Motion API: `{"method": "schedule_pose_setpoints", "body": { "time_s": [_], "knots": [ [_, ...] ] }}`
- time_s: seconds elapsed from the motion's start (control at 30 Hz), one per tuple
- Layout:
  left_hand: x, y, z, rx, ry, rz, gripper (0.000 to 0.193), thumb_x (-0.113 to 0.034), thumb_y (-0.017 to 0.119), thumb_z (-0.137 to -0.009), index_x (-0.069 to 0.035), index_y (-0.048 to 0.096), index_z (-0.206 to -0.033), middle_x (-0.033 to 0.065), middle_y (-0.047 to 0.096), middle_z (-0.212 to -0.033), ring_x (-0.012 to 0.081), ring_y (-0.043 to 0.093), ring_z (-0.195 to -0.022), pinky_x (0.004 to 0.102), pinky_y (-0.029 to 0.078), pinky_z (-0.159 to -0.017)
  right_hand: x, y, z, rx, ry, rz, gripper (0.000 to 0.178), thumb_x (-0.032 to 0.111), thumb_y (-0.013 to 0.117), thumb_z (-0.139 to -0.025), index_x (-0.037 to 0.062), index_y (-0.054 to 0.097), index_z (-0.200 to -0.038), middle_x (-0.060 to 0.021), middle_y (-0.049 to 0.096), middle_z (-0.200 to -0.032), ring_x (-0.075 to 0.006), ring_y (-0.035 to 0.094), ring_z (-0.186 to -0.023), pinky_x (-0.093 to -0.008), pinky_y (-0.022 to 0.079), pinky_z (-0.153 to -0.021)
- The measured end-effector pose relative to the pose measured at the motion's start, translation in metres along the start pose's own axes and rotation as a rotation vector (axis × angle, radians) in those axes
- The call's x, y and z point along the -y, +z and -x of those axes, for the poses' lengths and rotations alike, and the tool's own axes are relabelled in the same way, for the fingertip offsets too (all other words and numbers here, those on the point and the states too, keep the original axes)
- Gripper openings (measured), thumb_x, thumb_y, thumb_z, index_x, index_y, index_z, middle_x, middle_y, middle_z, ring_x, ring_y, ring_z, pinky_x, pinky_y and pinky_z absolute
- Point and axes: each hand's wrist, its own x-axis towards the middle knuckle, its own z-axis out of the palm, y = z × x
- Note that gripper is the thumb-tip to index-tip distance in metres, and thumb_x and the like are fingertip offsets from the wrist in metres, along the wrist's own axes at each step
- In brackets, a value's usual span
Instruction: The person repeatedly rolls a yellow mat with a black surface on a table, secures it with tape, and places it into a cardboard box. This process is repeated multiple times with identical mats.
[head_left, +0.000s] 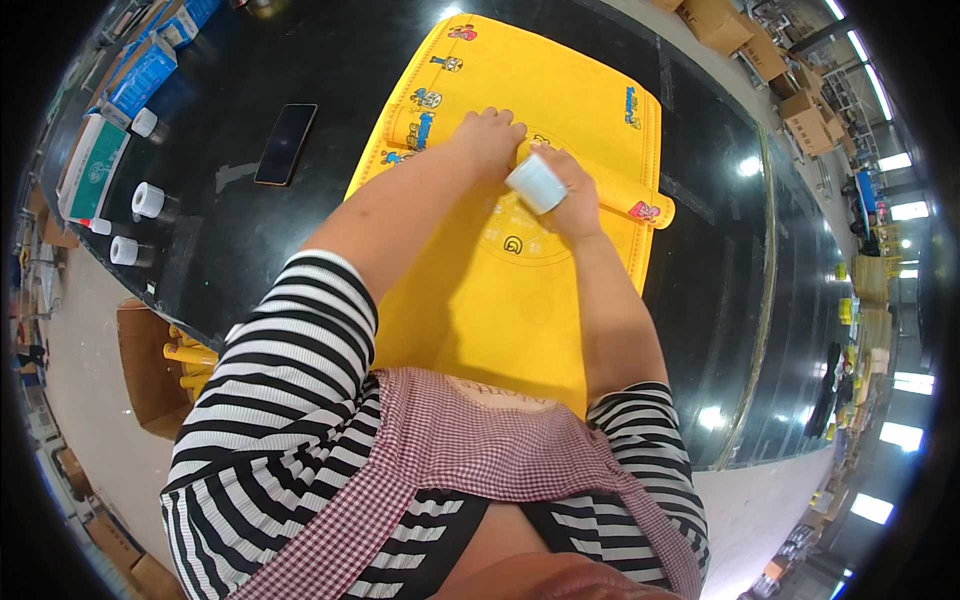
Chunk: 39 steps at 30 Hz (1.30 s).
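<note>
Yellow sheet mats (480,320) with cartoon prints lie on the dark table in front of me. Across their middle runs a rolled-up yellow mat (625,198), slanting down to the right. My left hand (488,143) is closed over the roll near its middle, fingers curled on its far side. Just to the right, my right hand (573,195) grips a white roll of tape (537,184) above the rolled mat. The two hands are close together, and some fingertips are hidden.
A black phone (286,145) lies left of the mats. Several white tape rolls (148,200) stand near the table's left edge, beside a green and white box (92,170) and blue boxes (142,78). Below that edge, a cardboard carton (147,372) holds yellow rolls (190,356).
</note>
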Motion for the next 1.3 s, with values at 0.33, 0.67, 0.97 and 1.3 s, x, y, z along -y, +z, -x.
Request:
{"method": "schedule_pose_setpoints", "body": {
  "time_s": [0.33, 0.67, 0.97, 1.3],
  "knots": [
    [0.012, -0.020, -0.003, 0.277, -0.071, 0.313, 0.075, -0.060, 0.078, -0.081, -0.005, 0.066, -0.130, 0.0202, 0.065, -0.137, 0.0413, 0.060, -0.126, 0.0448, 0.048, -0.105, 0.056, -0.047, 0.150, 0.237, 0.326, -0.313, 0.035, 0.008, 0.079, -0.086, 0.0018, 0.073, -0.120, -0.0116, 0.076, -0.112, -0.0237, 0.073, -0.103, -0.0335, 0.056, -0.094],
    [0.025, -0.033, 0.290, -0.065, -0.462, 1.522, 0.079, -0.039, 0.082, -0.089, -0.003, 0.048, -0.151, 0.0127, 0.062, -0.133, 0.0251, 0.055, -0.128, 0.0374, 0.043, -0.109, 0.072, -0.196, 0.373, -0.577, 1.310, -0.139, 0.028, 0.022, 0.049, -0.097, 0.0023, 0.065, -0.107, -0.0072, 0.061, -0.073, -0.0169, 0.061, -0.061, -0.0301, 0.053, -0.058],
    [0.114, -0.043, 0.490, -1.201, -1.213, 0.960, 0.096, -0.011, 0.085, -0.083, -0.012, 0.027, -0.159, 0.0170, 0.065, -0.128, 0.0282, 0.069, -0.112, 0.0396, 0.058, -0.096, 0.017, -0.224, 0.391, -0.482, 1.422, -0.133, 0.064, 0.058, 0.044, -0.103, 0.0025, 0.062, -0.077, -0.0061, 0.062, -0.068, -0.0184, 0.052, -0.056, -0.0306, 0.040, -0.055],
    [0.189, 0.004, 0.549, -0.895, -1.389, 0.253, 0.040, -0.032, 0.076, -0.089, -0.015, 0.074, -0.125, 0.0136, 0.066, -0.135, 0.0340, 0.062, -0.126, 0.0446, 0.050, -0.106, 0.077, -0.195, 0.363, -0.594, 1.406, -0.016, 0.068, 0.064, 0.052, -0.099, -0.0013, 0.069, -0.108, -0.0118, 0.069, -0.092, -0.0243, 0.066, -0.087, -0.0361, 0.049, -0.078]
  ]
}}
